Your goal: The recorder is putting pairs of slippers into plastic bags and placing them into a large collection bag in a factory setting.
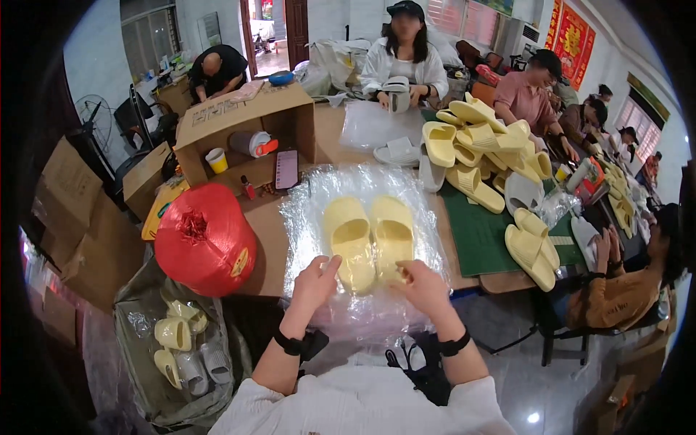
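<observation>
Left hand [313,283], eight o'clock of the pair: fingers curled, thumb beside the heel; grip untellable. Right hand [428,286], four o'clock: thumb and fingers bunched at the heel; pinch untellable. Yellow slippers [353,255], centre: one pair, aligned, toes twelve o'clock, amid clear film [308,217]. Apparently outstanding: heaped slippers [471,181], two o'clock, unwrapped. Obscure: left fingertips; whether film encloses the pair.

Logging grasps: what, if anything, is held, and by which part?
The left hand and right hand flank the yellow slides at the heels; whether either grip holds slides or clear plastic cannot be told.
</observation>
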